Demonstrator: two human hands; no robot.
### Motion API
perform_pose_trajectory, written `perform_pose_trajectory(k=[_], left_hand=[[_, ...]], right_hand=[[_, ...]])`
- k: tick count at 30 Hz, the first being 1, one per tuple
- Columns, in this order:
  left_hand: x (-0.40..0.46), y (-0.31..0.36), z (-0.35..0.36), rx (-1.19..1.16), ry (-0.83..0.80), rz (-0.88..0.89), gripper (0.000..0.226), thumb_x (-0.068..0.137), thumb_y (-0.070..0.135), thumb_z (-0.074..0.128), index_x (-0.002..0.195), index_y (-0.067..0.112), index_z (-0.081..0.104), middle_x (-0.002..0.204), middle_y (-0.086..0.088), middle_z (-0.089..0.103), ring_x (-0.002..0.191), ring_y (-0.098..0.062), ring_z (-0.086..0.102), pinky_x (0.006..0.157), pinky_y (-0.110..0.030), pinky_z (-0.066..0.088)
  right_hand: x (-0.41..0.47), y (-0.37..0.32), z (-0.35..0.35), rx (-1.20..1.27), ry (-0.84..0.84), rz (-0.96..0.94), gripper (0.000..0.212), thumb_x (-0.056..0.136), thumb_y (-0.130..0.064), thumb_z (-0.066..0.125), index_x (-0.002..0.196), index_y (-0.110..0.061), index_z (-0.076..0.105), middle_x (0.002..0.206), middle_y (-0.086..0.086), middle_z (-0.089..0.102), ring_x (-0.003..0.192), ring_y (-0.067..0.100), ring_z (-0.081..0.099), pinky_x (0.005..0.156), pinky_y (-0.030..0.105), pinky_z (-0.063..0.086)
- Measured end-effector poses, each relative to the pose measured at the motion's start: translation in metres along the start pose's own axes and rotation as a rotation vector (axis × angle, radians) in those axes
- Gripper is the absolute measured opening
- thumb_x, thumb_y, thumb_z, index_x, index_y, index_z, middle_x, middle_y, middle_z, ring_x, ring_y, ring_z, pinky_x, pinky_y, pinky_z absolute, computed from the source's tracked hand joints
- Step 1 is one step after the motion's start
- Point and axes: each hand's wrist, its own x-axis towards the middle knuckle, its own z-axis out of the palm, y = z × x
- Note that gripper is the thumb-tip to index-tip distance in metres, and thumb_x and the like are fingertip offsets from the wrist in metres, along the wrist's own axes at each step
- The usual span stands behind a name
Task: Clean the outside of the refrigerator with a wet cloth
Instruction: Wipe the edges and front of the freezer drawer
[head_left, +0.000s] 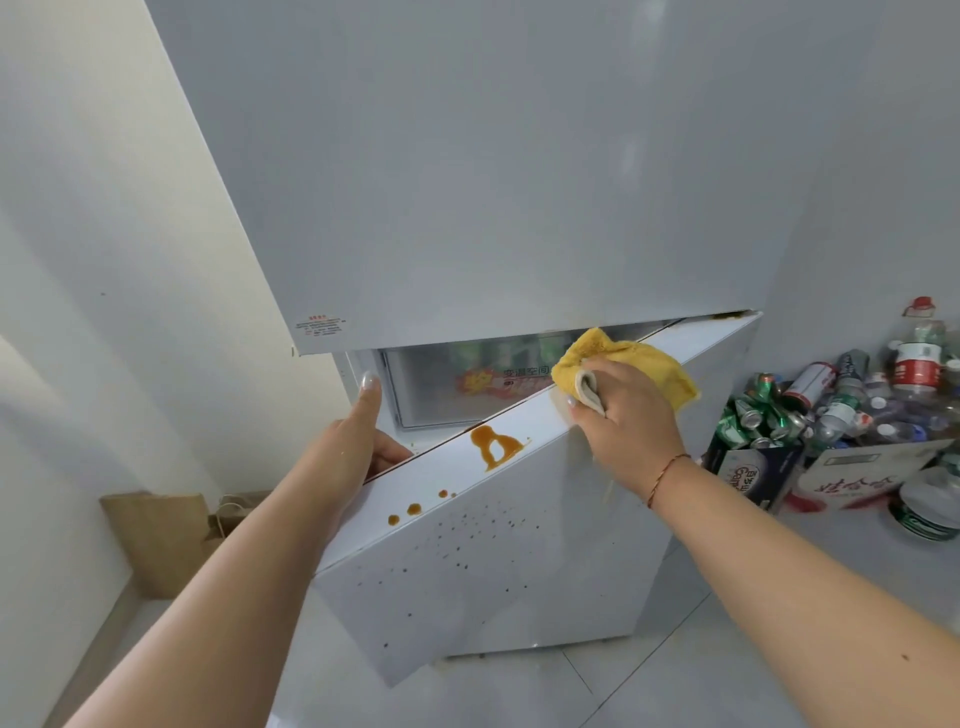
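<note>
1. Our left hand (358, 441) grips the free end of the lower fridge door (467, 571) and holds it open.
2. Our right hand (623, 415) squeezes the yellow cloth (639, 364) on the door's top edge (519, 441), at 2 o'clock from the brown spill (491, 444).
3. We think most cleaning is left: the spill, the drops (410, 512) and dark specks (467, 551) remain.
4. Toward 8 o'clock the edge has open room. The bottles and cans (841, 405) sit at 3 o'clock.
</note>
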Motion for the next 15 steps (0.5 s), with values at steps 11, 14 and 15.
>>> perform_pose_trajectory(k=[11, 14, 15], left_hand=[[0.017, -0.003, -0.012, -0.111, -0.07, -0.003, 0.093, 0.089, 0.077, 0.016, 0.083, 0.007, 0.077, 0.076, -0.017, 0.073, 0.074, -0.027, 0.062, 0.08, -0.037, 0.045], [0.016, -0.002, -0.014, -0.169, -0.072, 0.004, 0.09, 0.092, 0.074, 0.017, 0.086, 0.001, 0.07, 0.057, -0.014, 0.066, 0.062, -0.024, 0.059, 0.07, -0.034, 0.042], [0.016, -0.002, -0.014, -0.175, -0.068, 0.011, 0.089, 0.092, 0.073, 0.018, 0.085, 0.001, 0.069, 0.054, -0.013, 0.064, 0.059, -0.024, 0.057, 0.066, -0.033, 0.04]], right_hand=[[-0.062, -0.109, 0.069, 0.11, 0.088, -0.323, 0.03, 0.079, -0.027, 0.054, 0.096, -0.008, 0.071, 0.101, 0.012, 0.071, 0.105, 0.023, 0.06, 0.102, 0.023, 0.028], [-0.065, -0.13, 0.073, 0.276, -0.086, -0.242, 0.029, 0.086, -0.028, 0.048, 0.082, -0.005, 0.066, 0.086, 0.01, 0.069, 0.09, 0.023, 0.058, 0.097, 0.037, 0.042], [-0.064, -0.135, 0.069, 0.371, -0.166, -0.135, 0.04, 0.087, -0.036, 0.043, 0.081, -0.002, 0.063, 0.081, 0.012, 0.066, 0.084, 0.026, 0.058, 0.086, 0.042, 0.047]])
